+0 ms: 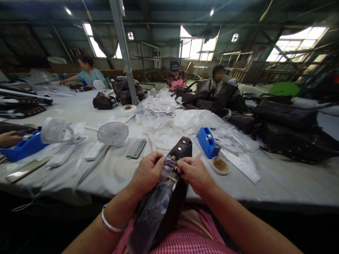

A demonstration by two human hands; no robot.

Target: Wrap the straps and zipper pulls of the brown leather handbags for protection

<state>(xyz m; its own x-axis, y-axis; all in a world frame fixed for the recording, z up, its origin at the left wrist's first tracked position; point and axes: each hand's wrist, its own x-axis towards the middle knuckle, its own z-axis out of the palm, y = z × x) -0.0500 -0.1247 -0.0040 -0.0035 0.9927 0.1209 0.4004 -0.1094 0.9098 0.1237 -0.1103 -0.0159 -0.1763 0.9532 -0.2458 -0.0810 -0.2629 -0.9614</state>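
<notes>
A dark brown studded handbag leans from my lap onto the table's front edge. Clear plastic film covers its lower part and its metal buckle. My left hand is closed, pinching the film near the buckle, with a silver bangle on the wrist. My right hand is closed too, its fingertips gripping the film and strap at the buckle. The two hands almost touch.
A blue tape dispenser and a small dish sit right of the bag. A white desk fan, a phone, plastic wrap and piled dark bags lie on the grey table. A co-worker's hand is at the left; three people work behind.
</notes>
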